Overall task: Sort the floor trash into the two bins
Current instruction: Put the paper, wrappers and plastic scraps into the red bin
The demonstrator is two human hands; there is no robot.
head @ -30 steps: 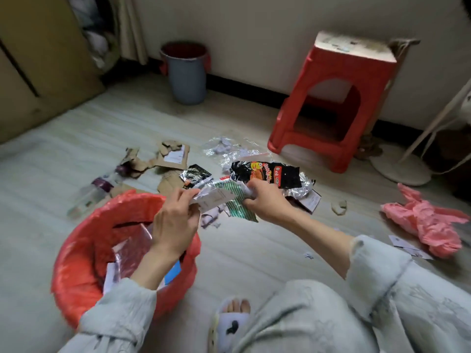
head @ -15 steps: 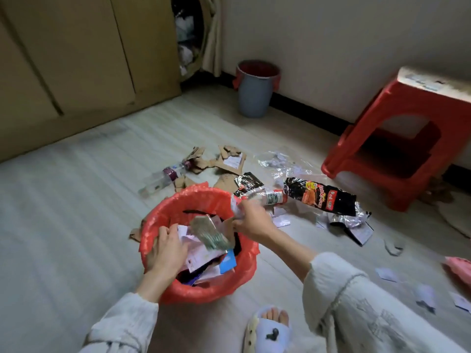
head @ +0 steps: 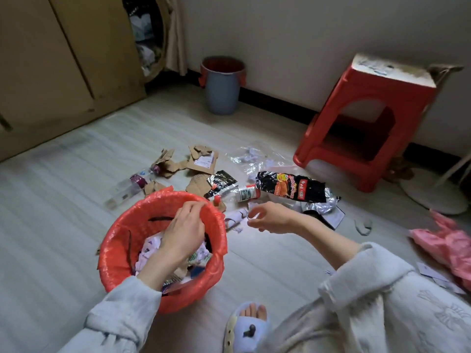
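**Left hand in the red bin, right hand loose above the scraps**

Your left hand (head: 184, 230) reaches into the red-lined bin (head: 119, 240), its grip pinched together on the far edge of the liner, over the paper scraps (head: 150, 247) piled inside. Your right hand (head: 271, 216) hovers just right of the bin, fingers curled but apart and holding nothing you can make out. Directly beyond it, on the floor, lies the small bottle (head: 246, 193) on its side, long axis running left to right, red cap toward the black snack wrapper (head: 293, 187). That wrapper stretches away rightward, slanting slightly toward you. Torn cardboard pieces (head: 201, 161) and a clear plastic bottle (head: 127, 187), pointing diagonally, sit beyond the bin's far rim. The grey bin (head: 221, 95) stands upright against the wall, well apart from both hands.
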